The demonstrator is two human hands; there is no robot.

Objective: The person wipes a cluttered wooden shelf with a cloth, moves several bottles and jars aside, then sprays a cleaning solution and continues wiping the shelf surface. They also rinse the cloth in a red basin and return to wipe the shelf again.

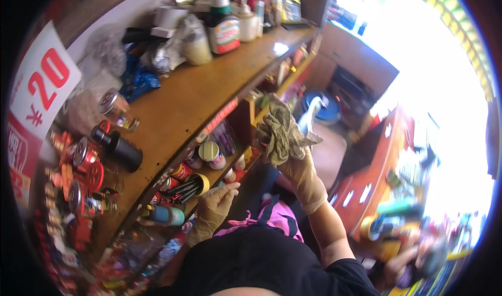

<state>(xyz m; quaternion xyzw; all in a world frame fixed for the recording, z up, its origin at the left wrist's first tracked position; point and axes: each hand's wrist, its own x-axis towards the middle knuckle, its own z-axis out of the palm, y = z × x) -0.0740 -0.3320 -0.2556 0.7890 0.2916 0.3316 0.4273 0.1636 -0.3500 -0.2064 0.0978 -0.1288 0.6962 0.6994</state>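
My right hand [296, 170], in a thin translucent glove, is raised in front of me and grips a crumpled grey-green cloth [280, 139]. The cloth bunches over the fingers and hides most of them. My left hand [215, 206], gloved the same way, is lower, at the edge of the shelf under the wooden counter [211, 96]. Its fingers point right, close to a yellow cup [202, 183] of black pens [183, 190]. Whether it touches the cup is unclear. A blue-green cylindrical container [166, 215] lies left of that hand.
A black pump bottle [117, 149] and several red-lidded jars crowd the counter's left end. Bottles, including a large dark one [224, 29], line its back. A pinkish seat [323, 151] and a blue round object [323, 106] stand beyond my right hand. Another person [411, 257] is at lower right.
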